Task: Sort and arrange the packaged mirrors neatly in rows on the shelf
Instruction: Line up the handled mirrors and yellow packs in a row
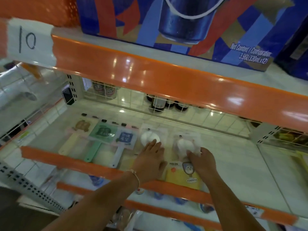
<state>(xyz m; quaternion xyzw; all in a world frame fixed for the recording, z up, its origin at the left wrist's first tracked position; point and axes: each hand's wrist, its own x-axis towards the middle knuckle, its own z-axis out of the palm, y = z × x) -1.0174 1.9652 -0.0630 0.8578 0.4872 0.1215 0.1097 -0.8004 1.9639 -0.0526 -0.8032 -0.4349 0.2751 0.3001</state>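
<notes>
Three packaged hand mirrors lie side by side on the white shelf [233,147]: a cream-handled one [78,132], a green one [100,137] and a blue-and-white one [124,142]. To their right lie two clear packs holding round white mirrors, one [148,136] under the straight fingers of my left hand [151,157], the other [183,144] gripped at its near edge by my right hand [202,160]. A yellow mirror pack [181,177] lies at the shelf's front edge beneath my right wrist.
An orange shelf lip [166,75] hangs close above, with a blue beverage carton [183,22] on top. A wire divider [150,104] with bottles behind it backs the shelf. More shelves with goods lie below. A yellow item [301,157] shows at the far right.
</notes>
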